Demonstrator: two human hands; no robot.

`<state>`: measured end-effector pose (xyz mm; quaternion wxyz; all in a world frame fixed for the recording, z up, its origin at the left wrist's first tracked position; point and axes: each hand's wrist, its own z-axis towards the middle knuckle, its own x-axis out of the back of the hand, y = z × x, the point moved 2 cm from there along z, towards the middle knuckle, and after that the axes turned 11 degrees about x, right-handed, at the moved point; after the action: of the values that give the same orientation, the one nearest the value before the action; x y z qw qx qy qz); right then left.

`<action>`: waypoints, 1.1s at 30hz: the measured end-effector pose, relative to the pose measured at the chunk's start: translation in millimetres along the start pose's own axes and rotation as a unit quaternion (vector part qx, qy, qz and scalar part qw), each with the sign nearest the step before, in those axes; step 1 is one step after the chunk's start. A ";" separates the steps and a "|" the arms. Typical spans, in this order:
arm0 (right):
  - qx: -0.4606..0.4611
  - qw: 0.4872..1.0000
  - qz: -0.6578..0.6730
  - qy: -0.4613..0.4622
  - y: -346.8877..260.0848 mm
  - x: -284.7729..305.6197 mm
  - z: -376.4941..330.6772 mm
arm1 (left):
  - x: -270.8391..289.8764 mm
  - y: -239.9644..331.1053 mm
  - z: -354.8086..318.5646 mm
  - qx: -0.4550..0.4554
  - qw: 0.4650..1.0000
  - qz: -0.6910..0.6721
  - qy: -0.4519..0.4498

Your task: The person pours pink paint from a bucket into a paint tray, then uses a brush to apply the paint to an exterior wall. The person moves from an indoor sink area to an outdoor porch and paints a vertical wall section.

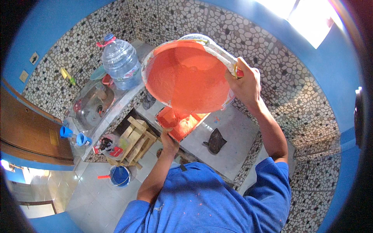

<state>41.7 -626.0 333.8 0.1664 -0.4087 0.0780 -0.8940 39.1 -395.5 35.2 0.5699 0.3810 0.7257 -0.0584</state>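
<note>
A large bucket (182, 73) coated inside with orange paint is tipped on its side in front of me, its mouth facing me. My right hand (246, 81) grips its rim on the right, fingers wrapped round the edge near the handle end. Under the bucket's lower lip is an orange-smeared paint tray (189, 126), and paint appears to run down into it. My left hand (169, 142) closes on the tray's near left edge; its fingertips are partly hidden. The bucket covers the tray's far part.
A big clear water bottle (121, 64) stands on the counter by the sink (95, 106). Below are a wooden stool (138, 141) and a blue paint pail (119, 176) on the floor. A black plastic bag (216, 141) lies on the grey slab right of the tray. Blue cups (83, 139) sit at the counter's edge.
</note>
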 end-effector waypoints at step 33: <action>0.238 0.969 -0.010 0.070 -4.6 5.8 -46.4 | -3.5 3.3 -1.3 -0.032 0.999 -0.002 -0.023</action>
<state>2.0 -623.7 308.7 0.2439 -0.2948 -0.1301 -0.9147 40.4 -394.2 39.8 0.5983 0.3595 0.7147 -0.0448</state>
